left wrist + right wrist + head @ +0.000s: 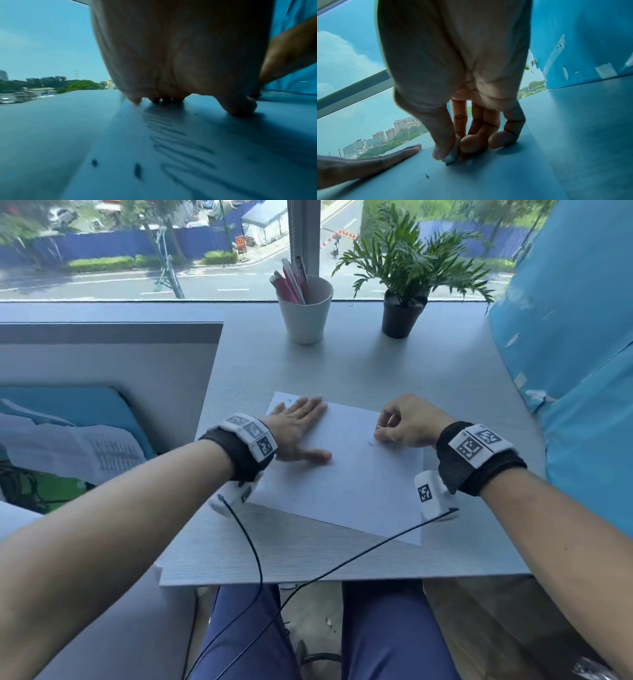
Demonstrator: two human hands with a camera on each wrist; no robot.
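A white sheet of paper lies on the grey table in front of me. My left hand lies flat on the sheet's far left part, fingers straight and pressing it down. In the left wrist view faint pencil scribbles show on the paper below the palm. My right hand pinches a small white eraser between thumb and fingers, its smudged tip on the paper near the sheet's right side. The other fingers are curled beside it.
A white cup of pink and white pens stands at the table's back, a potted plant to its right. A blue panel borders the right side, a grey partition the left. Cables hang from both wrists.
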